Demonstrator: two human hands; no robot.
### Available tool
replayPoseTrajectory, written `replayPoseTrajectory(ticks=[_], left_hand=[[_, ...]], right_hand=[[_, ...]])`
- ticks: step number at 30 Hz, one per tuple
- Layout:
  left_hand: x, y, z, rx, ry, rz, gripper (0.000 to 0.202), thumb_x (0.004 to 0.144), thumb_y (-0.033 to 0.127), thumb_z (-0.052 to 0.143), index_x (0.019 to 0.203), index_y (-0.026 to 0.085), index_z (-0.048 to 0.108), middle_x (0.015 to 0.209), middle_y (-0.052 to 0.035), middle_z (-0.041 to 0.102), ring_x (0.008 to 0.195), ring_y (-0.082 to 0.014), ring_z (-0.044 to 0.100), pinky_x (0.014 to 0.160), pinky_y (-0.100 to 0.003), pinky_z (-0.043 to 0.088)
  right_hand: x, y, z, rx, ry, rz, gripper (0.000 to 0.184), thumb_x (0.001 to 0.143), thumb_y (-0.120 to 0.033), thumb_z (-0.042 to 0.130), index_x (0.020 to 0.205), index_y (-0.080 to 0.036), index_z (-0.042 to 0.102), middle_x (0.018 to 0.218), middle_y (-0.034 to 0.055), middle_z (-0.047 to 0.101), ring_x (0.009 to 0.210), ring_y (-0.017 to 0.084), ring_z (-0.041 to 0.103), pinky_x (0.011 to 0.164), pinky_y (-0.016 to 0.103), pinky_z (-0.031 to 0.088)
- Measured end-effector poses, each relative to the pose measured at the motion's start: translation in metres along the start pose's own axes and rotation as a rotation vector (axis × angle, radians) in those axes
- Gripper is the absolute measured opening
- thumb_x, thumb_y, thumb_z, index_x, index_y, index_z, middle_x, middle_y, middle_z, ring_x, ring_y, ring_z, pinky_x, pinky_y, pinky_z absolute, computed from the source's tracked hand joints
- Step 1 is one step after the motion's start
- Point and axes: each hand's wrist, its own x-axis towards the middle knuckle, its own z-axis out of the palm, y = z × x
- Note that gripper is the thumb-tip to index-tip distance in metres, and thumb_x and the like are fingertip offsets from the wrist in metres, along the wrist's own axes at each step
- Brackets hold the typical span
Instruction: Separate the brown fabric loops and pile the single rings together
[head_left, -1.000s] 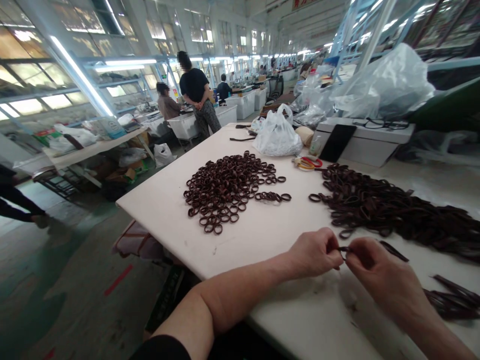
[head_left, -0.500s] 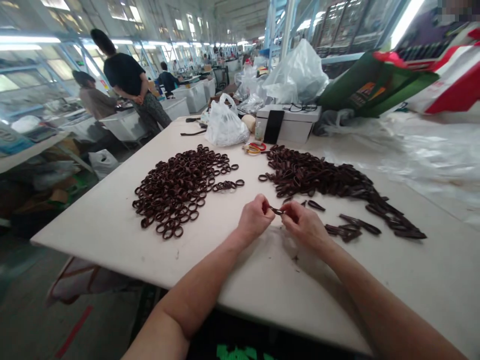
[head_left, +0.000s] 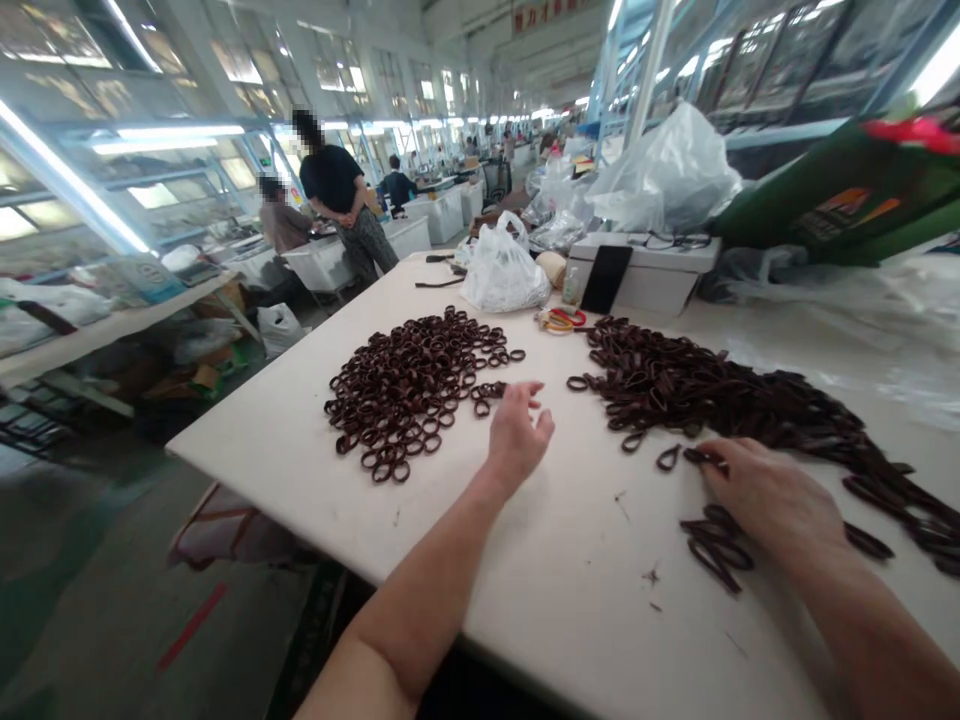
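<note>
My left hand is over the table with its fingers apart and nothing in them. Just beyond it lies a small row of dark brown rings, partly hidden by the fingers. Farther left is a large heap of round brown rings. On the right, my right hand pinches a dark brown loop at the near edge of a pile of flattened brown loops. Several loose loops lie beside that hand, and a teardrop-shaped loop is just left of its fingertips.
Scissors with red and yellow handles lie behind the piles. At the back stand a white plastic bag, a white box with a black phone leaning on it, and a green bag. People are beyond the table.
My hands have parted from around one loop. The left has opened near the small row of rings; the right has moved right to the loops. The view has shifted left.
</note>
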Motion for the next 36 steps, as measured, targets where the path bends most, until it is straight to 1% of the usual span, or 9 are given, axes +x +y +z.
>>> replayPoseTrajectory(ticks=[4,7,10,14,18,22,25,29,36], left_hand=[[-0.023,0.023,0.024,-0.202,-0.230,-0.117,0.034,0.077,0.009,0.053,0.109,0.018,0.056,0.098,-0.0028,0.061,0.074,-0.0119,0.058,0.062,-0.021,0.046],[-0.033,0.028,0.035,-0.364,-0.380,-0.257,0.037,0.075,0.014,0.056,0.112,0.017,0.058,0.090,-0.0019,0.063,0.067,-0.0112,0.057,0.056,-0.020,0.043],[-0.038,0.030,0.042,-0.577,-0.525,-0.396,0.041,0.069,0.021,0.062,0.109,0.014,0.062,0.082,-0.0014,0.064,0.057,-0.0103,0.056,0.051,-0.019,0.042],[-0.040,0.030,0.047,-0.796,-0.597,-0.526,0.032,0.061,0.031,0.067,0.085,0.010,0.063,0.067,-0.0022,0.061,0.047,-0.0108,0.053,0.046,-0.020,0.041],[-0.037,0.026,0.047,-0.856,-0.583,-0.617,0.028,0.057,0.030,0.068,0.076,0.011,0.058,0.059,-0.0017,0.059,0.042,-0.0110,0.050,0.041,-0.019,0.037],[-0.034,0.025,0.042,-0.868,-0.628,-0.693,0.023,0.054,0.025,0.060,0.073,0.011,0.059,0.055,-0.0013,0.057,0.041,-0.0102,0.048,0.041,-0.019,0.035],[-0.032,0.027,0.038,-0.870,-0.647,-0.735,0.023,0.051,0.024,0.058,0.071,0.012,0.059,0.054,-0.0014,0.056,0.040,-0.0100,0.047,0.041,-0.019,0.034],[-0.030,0.030,0.035,-0.829,-0.642,-0.756,0.024,0.052,0.026,0.056,0.071,0.011,0.059,0.050,-0.0006,0.053,0.039,-0.0095,0.044,0.040,-0.019,0.032],[-0.032,0.032,0.039,-0.727,-0.647,-0.762,0.026,0.049,0.028,0.056,0.070,0.012,0.058,0.054,-0.0013,0.056,0.039,-0.0108,0.047,0.038,-0.019,0.032]], right_hand=[[0.003,0.010,0.009,0.160,0.018,0.000,0.027,0.083,-0.024,0.045,0.101,-0.021,0.065,0.101,0.0088,0.067,0.086,0.025,0.064,0.072,0.035,0.045],[0.006,0.003,0.016,0.632,-0.018,-0.001,0.035,0.078,-0.035,0.050,0.108,-0.022,0.062,0.085,0.0048,0.067,0.072,0.020,0.062,0.068,0.032,0.047],[0.003,-0.018,0.020,1.127,-0.179,-0.064,0.055,0.073,-0.045,0.059,0.120,-0.018,0.056,0.074,0.0011,0.061,0.058,0.015,0.055,0.055,0.027,0.044],[-0.007,-0.043,0.021,1.368,-0.401,-0.096,0.067,0.068,-0.051,0.067,0.123,-0.015,0.055,0.067,-0.0022,0.054,0.053,0.011,0.048,0.052,0.024,0.041],[-0.017,-0.050,0.018,1.363,-0.358,-0.190,0.059,0.076,-0.049,0.060,0.125,-0.016,0.055,0.072,0.0007,0.058,0.061,0.014,0.055,0.058,0.027,0.046],[-0.028,-0.055,0.008,1.075,-0.209,-0.379,0.045,0.076,-0.025,0.058,0.121,-0.023,0.059,0.087,0.0023,0.065,0.076,0.017,0.061,0.073,0.030,0.050],[-0.034,-0.059,0.003,0.864,-0.102,-0.421,0.053,0.071,-0.020,0.062,0.124,-0.024,0.057,0.085,0.0009,0.065,0.070,0.016,0.061,0.071,0.028,0.051],[-0.034,-0.061,0.003,0.753,-0.040,-0.475,0.062,0.070,-0.017,0.063,0.130,-0.024,0.051,0.085,0.0019,0.066,0.068,0.015,0.061,0.068,0.028,0.052],[-0.033,-0.060,0.004,0.686,-0.050,-0.507,0.049,0.072,-0.016,0.066,0.120,-0.026,0.059,0.091,0.0030,0.069,0.064,0.016,0.062,0.065,0.028,0.051]])
